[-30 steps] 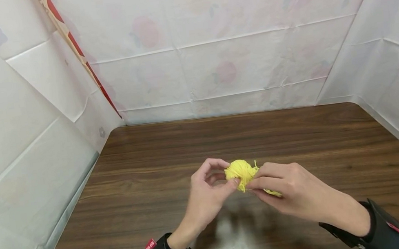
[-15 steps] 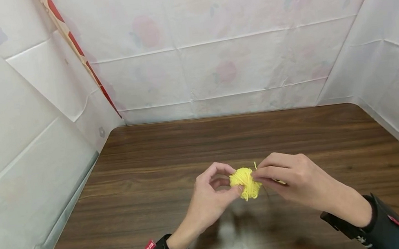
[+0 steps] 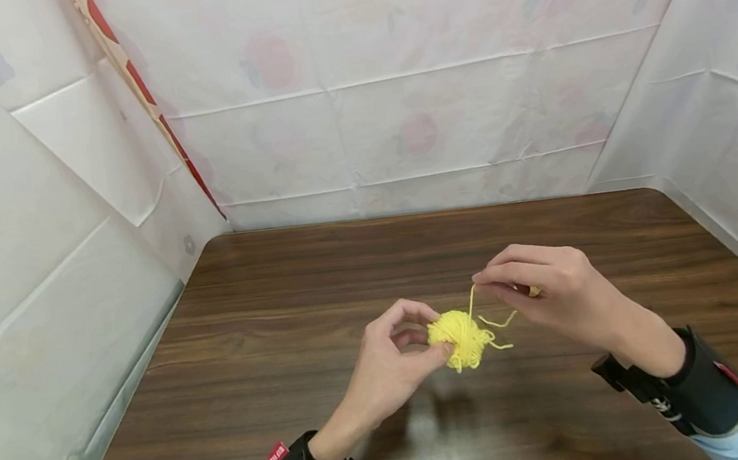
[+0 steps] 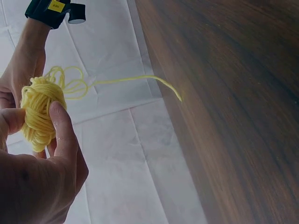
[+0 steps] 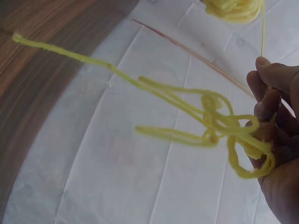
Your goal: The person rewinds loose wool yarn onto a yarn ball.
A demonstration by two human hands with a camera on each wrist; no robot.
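Hand (image 3: 391, 360) around fuzzy yarn ball (image 3: 461, 335)

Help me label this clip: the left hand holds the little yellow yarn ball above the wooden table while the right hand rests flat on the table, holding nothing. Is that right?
Not quite. The right hand is not flat on the table; it is raised and pinches loose yarn strands that run from the yarn ball, as the head and right wrist views show. The left hand does hold the ball above the wooden table.
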